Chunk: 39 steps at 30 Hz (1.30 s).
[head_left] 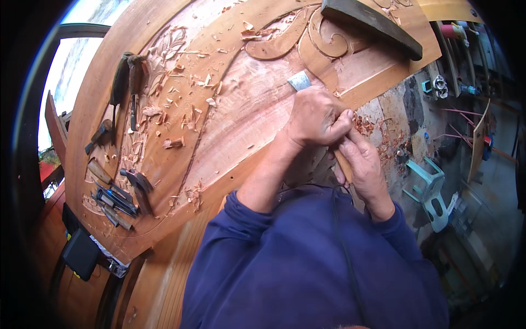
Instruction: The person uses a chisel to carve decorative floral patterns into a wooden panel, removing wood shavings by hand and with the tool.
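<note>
From my remote post, I see the left hand [316, 116] closed around a flat chisel [344, 165] just behind its metal blade [299, 81], the right hand [364, 167] wrapped around the wooden handle. The blade lies over the carved wooden panel [249, 107], near a scroll relief [319, 45]; I cannot tell whether its edge touches. Curled shavings [174, 143] litter the panel's left side.

Left hand [319, 118]: closed round the chisel [298, 81] near its cutting end
Right hand [364, 164]: wrapped about the wooden handle [343, 164]
Panel [252, 112]: carved with scrolls and leaves, strewn with curled shavings [174, 143]
Dark block [372, 26]: resting beyond both hands
Tools [116, 204]: bunched over on the left
Stool [430, 189]: pale green, off to the right
</note>
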Each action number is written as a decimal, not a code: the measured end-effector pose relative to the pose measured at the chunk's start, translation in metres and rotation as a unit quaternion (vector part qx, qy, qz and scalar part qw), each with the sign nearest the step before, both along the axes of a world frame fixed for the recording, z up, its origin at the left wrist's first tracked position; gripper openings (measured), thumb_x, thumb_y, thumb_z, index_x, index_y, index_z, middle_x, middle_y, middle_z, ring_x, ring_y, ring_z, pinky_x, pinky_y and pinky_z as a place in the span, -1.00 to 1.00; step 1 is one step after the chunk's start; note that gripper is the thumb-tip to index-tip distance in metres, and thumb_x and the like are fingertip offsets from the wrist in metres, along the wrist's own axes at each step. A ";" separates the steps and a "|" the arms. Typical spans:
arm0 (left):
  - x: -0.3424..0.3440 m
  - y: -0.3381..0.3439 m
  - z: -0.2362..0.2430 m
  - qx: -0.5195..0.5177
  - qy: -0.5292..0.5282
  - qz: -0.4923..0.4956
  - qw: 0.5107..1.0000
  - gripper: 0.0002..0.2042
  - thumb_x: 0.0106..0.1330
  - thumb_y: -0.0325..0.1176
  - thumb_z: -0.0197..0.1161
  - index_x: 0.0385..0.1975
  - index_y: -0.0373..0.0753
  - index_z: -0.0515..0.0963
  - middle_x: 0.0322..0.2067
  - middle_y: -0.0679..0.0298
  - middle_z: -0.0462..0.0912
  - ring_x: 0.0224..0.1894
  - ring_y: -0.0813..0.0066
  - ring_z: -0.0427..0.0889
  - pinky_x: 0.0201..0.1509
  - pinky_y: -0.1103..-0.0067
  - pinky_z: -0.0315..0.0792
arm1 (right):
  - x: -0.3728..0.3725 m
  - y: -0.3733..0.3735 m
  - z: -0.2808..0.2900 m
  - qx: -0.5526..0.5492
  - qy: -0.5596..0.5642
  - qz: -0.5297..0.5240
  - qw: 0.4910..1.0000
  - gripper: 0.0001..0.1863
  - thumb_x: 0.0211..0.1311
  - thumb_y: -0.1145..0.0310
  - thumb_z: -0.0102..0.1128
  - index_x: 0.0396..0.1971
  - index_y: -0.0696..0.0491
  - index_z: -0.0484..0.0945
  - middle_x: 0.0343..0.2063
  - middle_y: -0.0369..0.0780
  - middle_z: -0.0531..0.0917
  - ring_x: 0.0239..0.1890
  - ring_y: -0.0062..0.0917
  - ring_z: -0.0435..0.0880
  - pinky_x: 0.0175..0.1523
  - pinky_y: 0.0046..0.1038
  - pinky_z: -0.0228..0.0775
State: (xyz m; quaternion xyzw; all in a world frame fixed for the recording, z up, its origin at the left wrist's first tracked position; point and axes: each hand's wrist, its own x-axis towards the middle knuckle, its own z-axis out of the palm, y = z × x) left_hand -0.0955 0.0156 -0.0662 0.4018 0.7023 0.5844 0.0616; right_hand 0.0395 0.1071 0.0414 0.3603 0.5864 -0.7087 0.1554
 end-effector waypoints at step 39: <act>0.002 0.006 -0.005 -0.022 0.001 0.029 0.999 -0.69 0.22 -0.14 0.19 -0.75 -0.08 0.56 -0.77 0.14 0.49 -0.67 0.12 0.54 -0.49 0.26 0.40 | -0.016 0.023 0.011 0.006 -0.007 0.049 0.999 -0.56 0.65 0.33 0.02 0.39 0.14 0.48 -0.51 -0.33 0.58 -0.69 -0.75 0.45 -0.60 -0.62 0.27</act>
